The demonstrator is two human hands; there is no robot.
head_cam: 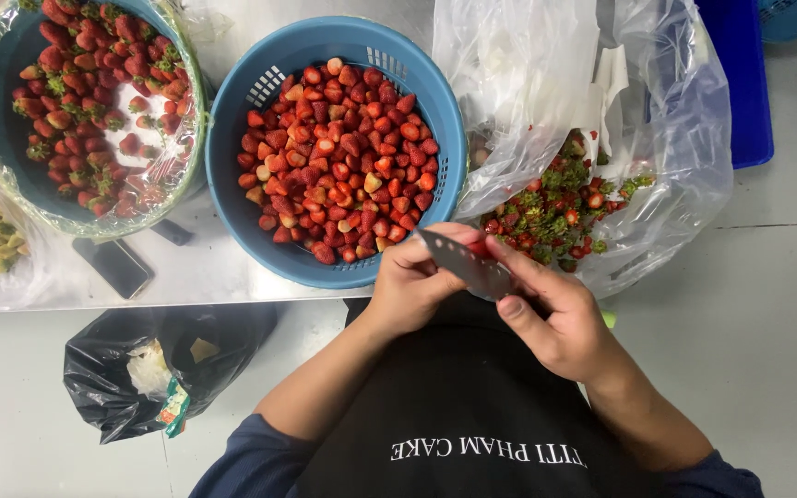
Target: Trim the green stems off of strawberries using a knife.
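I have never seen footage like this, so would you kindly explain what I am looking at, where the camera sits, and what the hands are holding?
There is no machine here: the one picture comes from a camera worn on a person's head, looking straight down at their own two bare hands. The right hand holds a knife with a grey blade. The left hand grips something small at the blade; a bit of red shows there, probably a strawberry. On the pale table sits a blue basket of strawberries without green tops, and a second bowl, lined with clear plastic, of strawberries with their leaves. A clear plastic bag holds green tops and scraps. A phone lies near the edge, and a black bag sits on the floor.
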